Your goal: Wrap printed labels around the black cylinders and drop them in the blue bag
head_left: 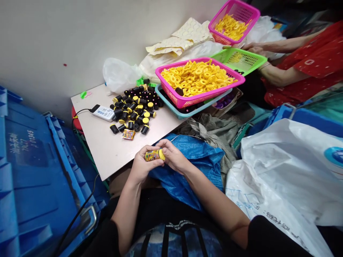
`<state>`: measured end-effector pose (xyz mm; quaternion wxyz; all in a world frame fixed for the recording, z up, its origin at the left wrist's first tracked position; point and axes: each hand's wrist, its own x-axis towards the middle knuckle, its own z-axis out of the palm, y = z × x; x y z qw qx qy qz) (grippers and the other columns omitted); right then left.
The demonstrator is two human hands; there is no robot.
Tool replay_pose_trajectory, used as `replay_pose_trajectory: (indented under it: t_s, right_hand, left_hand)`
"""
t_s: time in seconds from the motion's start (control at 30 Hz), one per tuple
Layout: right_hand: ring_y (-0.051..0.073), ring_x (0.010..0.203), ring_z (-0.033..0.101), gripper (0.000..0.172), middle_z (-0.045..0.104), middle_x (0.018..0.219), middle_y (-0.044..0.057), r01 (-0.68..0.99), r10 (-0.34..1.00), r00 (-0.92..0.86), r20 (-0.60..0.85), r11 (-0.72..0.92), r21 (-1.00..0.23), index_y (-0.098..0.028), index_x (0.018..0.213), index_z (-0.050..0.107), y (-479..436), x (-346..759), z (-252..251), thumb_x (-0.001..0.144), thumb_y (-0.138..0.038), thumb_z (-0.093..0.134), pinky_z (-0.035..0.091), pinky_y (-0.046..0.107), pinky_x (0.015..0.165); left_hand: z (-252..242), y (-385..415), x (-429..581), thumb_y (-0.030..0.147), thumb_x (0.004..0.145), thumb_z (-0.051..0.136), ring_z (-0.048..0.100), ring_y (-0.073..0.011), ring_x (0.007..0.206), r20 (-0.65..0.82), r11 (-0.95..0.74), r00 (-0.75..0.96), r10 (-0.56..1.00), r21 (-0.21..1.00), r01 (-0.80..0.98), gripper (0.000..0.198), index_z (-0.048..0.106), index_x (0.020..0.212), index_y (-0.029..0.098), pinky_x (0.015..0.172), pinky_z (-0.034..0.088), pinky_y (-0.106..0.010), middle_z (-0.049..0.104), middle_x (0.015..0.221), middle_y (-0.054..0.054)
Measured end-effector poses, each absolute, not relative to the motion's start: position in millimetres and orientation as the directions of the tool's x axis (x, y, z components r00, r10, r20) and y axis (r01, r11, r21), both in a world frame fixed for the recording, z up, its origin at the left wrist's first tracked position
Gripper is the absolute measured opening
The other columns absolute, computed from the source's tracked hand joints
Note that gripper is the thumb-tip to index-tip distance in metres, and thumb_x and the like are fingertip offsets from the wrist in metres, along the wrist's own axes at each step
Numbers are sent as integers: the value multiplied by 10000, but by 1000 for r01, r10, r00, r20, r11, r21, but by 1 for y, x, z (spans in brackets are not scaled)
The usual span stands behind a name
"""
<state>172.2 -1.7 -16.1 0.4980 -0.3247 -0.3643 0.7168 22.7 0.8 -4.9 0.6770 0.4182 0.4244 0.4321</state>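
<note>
Both of my hands are together above my lap, just off the table's near edge. Between them is a small bottle (153, 155) with a colourful printed label and a yellow cap, lying on its side. My left hand (141, 165) wraps round the labelled body. At the cap end, my right hand (174, 157) closes its fingers on the bottle. On the table, a pile of small black bottles (131, 111), many with yellow caps, spreads beyond my hands. A small stack of printed labels (128, 134) lies at its near side.
A pink basket (184, 101) of yellow ring-shaped parts sits on a blue tray (171, 111). A handheld white device (103, 112) with a cable lies on the table (107, 157). Blue crates (34, 153) stand left; a white sack (268, 171) is at right. A co-worker's hands (254, 48) hold a green basket (246, 59).
</note>
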Motion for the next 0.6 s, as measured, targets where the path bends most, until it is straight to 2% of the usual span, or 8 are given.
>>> replay_pose_trajectory:
  t_s: [0.23,0.37,0.47,0.6]
  right_hand:
    - [97,614,527,416,571,836,-9,-340,946,-313,-84,-194,-920,-220,988,572,3,170,-22,743,-539,677,450,220,546]
    - [153,825,609,498,611,923,23,-412,918,-390,-66,-238,-879,-213,1024,564,3,172,-29,690,-547,724,496,267,700]
    - [149,840,616,493,614,919,14,-390,914,-403,-50,-221,-894,-212,997,559,7,172,-32,652,-490,777,501,271,727]
    - [125,803,603,447,596,933,8,-221,898,-435,-74,-185,-958,-215,1030,555,13,188,-22,714,-478,731,504,248,683]
  left_hand:
    - [-14,1,22,209,493,870,664,-158,650,-253,313,241,937,913,-261,436,689,887,170,675,536,-296,711,753,-18]
    - [-9,0,23,214,491,869,668,-176,762,-235,297,273,933,930,-214,414,720,875,171,729,526,-289,729,869,-47]
    - [-9,0,25,214,482,874,649,-162,743,-235,287,257,937,940,-184,407,719,855,167,706,515,-269,713,816,-32]
    - [-18,-1,25,281,535,860,590,-109,646,-255,348,304,918,884,-311,434,679,916,178,615,485,-233,669,796,-12]
